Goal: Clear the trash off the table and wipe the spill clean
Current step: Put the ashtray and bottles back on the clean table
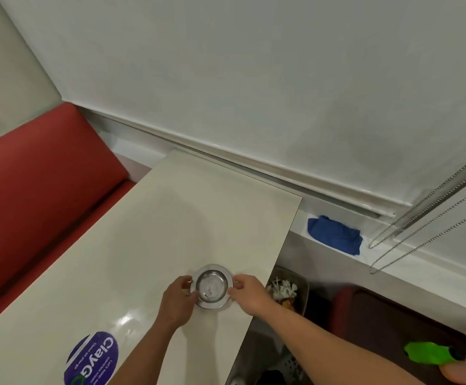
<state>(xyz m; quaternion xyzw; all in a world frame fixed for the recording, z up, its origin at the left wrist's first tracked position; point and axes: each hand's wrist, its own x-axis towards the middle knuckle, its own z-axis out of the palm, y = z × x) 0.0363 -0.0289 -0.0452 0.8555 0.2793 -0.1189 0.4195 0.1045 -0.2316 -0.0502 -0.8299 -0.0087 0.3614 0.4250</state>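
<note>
near the table's right edge, both hands on the steel bowl

near the right edge of the table [148,218] i am holding the small steel bowl [212,286] by its rim, my left hand [176,300] pinching one side and my right hand [249,294] pinching the other. something pale is lying in the bowl; i cannot tell what. i am judging it best to be keeping the bowl level while carrying it over the bin [288,291] of scraps just below the edge, then tipping slowly. the blue cloth [334,234] is waiting on the ledge for wiping. a purple sticker [93,359] is reading "clayg", cut off, its small print unreadable.
</note>
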